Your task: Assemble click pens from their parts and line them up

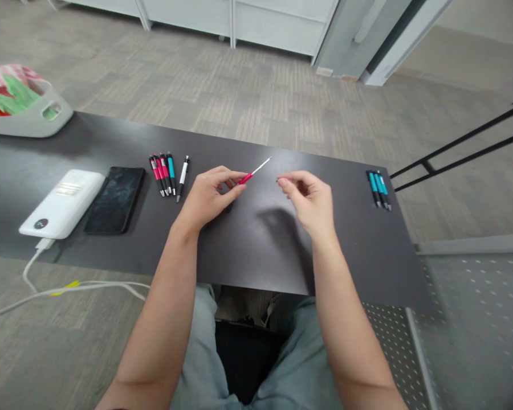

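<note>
Left hand [209,196] grips a red barrel [245,179], a thin refill [261,166] jutting from it; right hand [311,198] pinches a tiny piece [277,180] above the table [248,250].

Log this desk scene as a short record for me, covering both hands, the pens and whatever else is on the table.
Left hand: holds red pen part, thin rod sticking out
Right hand: pinches tiny piece, too small to identify
Left-side pens: red pens, teal pen, white pen
Right-side pens: teal pens
Also on table: phone beside power bank, basket
Plugged into power bank: white cable
</note>
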`<state>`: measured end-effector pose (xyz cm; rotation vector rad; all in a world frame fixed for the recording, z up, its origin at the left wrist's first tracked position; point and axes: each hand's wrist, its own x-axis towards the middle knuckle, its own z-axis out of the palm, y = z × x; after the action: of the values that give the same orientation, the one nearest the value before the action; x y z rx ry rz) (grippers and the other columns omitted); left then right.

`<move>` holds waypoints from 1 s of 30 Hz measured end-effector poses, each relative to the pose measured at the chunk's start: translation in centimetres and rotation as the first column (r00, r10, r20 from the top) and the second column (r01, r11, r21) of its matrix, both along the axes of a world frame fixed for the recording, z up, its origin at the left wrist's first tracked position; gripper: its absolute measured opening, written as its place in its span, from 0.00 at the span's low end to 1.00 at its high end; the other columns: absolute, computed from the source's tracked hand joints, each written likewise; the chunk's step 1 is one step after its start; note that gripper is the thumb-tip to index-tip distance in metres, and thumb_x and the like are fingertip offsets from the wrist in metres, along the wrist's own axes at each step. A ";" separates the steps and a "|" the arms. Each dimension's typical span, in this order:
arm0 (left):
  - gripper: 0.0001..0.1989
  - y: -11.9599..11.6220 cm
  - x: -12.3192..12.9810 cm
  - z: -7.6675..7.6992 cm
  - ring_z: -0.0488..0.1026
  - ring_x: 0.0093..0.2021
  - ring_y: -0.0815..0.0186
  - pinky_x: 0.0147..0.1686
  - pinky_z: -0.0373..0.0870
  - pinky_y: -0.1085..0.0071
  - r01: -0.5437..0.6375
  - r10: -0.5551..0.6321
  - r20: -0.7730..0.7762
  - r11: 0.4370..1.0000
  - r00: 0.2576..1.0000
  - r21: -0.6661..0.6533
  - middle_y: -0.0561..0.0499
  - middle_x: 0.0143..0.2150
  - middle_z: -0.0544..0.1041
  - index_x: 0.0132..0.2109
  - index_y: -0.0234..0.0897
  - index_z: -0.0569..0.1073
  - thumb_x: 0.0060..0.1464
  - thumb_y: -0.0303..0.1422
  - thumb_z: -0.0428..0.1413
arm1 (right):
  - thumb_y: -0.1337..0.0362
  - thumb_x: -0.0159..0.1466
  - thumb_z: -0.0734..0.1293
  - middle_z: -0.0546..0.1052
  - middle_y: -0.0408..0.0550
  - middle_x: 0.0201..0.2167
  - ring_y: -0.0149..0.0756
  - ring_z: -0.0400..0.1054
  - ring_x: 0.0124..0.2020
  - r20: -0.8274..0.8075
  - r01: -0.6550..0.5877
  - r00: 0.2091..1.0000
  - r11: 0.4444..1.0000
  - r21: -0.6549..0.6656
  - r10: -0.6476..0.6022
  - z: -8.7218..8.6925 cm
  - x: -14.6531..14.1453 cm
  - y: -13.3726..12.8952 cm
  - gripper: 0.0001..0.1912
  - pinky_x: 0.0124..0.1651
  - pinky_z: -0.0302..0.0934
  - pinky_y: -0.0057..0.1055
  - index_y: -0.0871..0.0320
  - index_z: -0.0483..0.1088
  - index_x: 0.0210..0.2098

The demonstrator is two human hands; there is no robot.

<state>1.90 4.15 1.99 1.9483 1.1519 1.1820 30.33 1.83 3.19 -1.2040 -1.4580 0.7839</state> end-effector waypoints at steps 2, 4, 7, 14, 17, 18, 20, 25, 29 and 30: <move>0.17 0.0 0.0 -0.1 0.85 0.45 0.56 0.47 0.81 0.62 0.009 -0.009 0.004 1.000 1.000 0.007 0.45 0.49 0.93 0.60 0.47 0.98 0.74 0.46 0.73 | 0.37 0.74 0.86 0.92 0.47 0.44 0.45 0.83 0.40 -0.003 0.030 1.000 0.999 0.031 -0.030 0.5 1.7 0.5 0.21 0.45 0.83 0.44 0.46 0.90 0.49; 0.16 -0.1 0.1 -0.1 0.84 0.45 0.57 0.46 0.81 0.62 0.022 -0.022 0.006 1.000 1.000 0.006 0.45 0.49 0.92 0.60 0.47 0.99 0.74 0.46 0.73 | 0.36 0.73 0.87 0.92 0.48 0.48 0.46 0.85 0.45 -0.020 0.026 0.999 0.998 0.055 -0.025 0.5 2.8 0.9 0.23 0.46 0.85 0.44 0.45 0.89 0.53; 0.16 -0.2 0.2 -0.1 0.84 0.44 0.58 0.45 0.80 0.62 0.039 -0.039 -0.004 0.999 0.999 -0.008 0.46 0.48 0.91 0.59 0.48 0.99 0.75 0.48 0.74 | 0.35 0.73 0.87 0.91 0.50 0.53 0.48 0.87 0.51 -0.050 0.015 0.999 0.997 0.081 -0.011 -0.2 3.3 1.6 0.28 0.50 0.87 0.45 0.44 0.85 0.60; 0.15 -0.4 0.2 0.2 0.81 0.43 0.58 0.49 0.82 0.61 0.051 -0.052 -0.031 0.998 0.998 -0.025 0.47 0.46 0.89 0.59 0.49 0.99 0.75 0.48 0.74 | 0.37 0.78 0.83 0.90 0.51 0.56 0.51 0.87 0.58 0.015 0.025 1.000 0.994 0.111 -0.027 -1.0 2.2 2.0 0.27 0.59 0.87 0.49 0.43 0.80 0.65; 0.17 -0.5 0.2 0.5 0.81 0.43 0.57 0.51 0.84 0.60 0.046 -0.049 -0.050 0.998 0.998 -0.048 0.46 0.46 0.88 0.59 0.49 0.99 0.76 0.51 0.74 | 0.40 0.78 0.83 0.90 0.50 0.56 0.51 0.87 0.59 0.023 0.023 0.999 0.990 0.138 -0.026 -1.0 2.0 2.0 0.26 0.63 0.86 0.50 0.44 0.79 0.66; 0.18 -0.6 0.2 0.6 0.81 0.43 0.57 0.51 0.84 0.60 0.047 -0.050 -0.055 0.998 0.997 -0.052 0.46 0.46 0.89 0.59 0.48 0.99 0.76 0.51 0.73 | 0.41 0.78 0.83 0.91 0.50 0.56 0.50 0.87 0.59 0.022 0.019 0.999 0.989 0.148 -0.023 -1.0 1.9 2.0 0.25 0.64 0.86 0.50 0.44 0.79 0.66; 0.17 -0.6 0.3 0.7 0.81 0.43 0.58 0.51 0.84 0.60 0.054 -0.056 -0.058 0.997 0.997 -0.047 0.46 0.46 0.88 0.60 0.48 0.99 0.76 0.51 0.73 | 0.43 0.79 0.83 0.91 0.50 0.55 0.49 0.87 0.58 0.017 0.016 1.000 0.989 0.150 -0.018 -0.8 1.8 1.9 0.25 0.64 0.86 0.50 0.44 0.79 0.67; 0.16 -0.6 0.4 0.6 0.81 0.42 0.58 0.51 0.84 0.60 0.071 -0.072 -0.041 0.997 0.997 -0.037 0.47 0.45 0.87 0.59 0.50 1.00 0.77 0.50 0.74 | 0.46 0.76 0.85 0.92 0.49 0.54 0.50 0.88 0.57 0.001 0.013 1.000 0.999 0.036 -0.013 0.3 1.1 1.3 0.26 0.65 0.86 0.51 0.43 0.80 0.67; 0.15 -0.5 0.4 0.7 0.82 0.43 0.56 0.52 0.85 0.58 0.072 -0.074 -0.034 0.996 0.997 -0.056 0.46 0.46 0.88 0.58 0.51 1.00 0.75 0.50 0.75 | 0.44 0.76 0.85 0.91 0.49 0.53 0.51 0.87 0.57 0.051 0.016 0.999 1.000 0.014 -0.017 0.9 0.8 0.9 0.25 0.62 0.85 0.50 0.42 0.80 0.65; 0.15 -0.5 0.4 0.7 0.83 0.44 0.56 0.52 0.85 0.58 0.070 -0.072 -0.033 0.996 0.997 -0.064 0.46 0.46 0.88 0.58 0.51 1.00 0.75 0.50 0.75 | 0.44 0.76 0.85 0.91 0.49 0.53 0.51 0.87 0.56 0.061 0.012 0.998 1.000 0.018 -0.013 1.0 0.8 0.9 0.25 0.61 0.85 0.50 0.42 0.80 0.65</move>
<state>2.28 3.61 2.74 1.9536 1.1150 1.0662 31.12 2.69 4.14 -1.2322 -1.5023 0.7302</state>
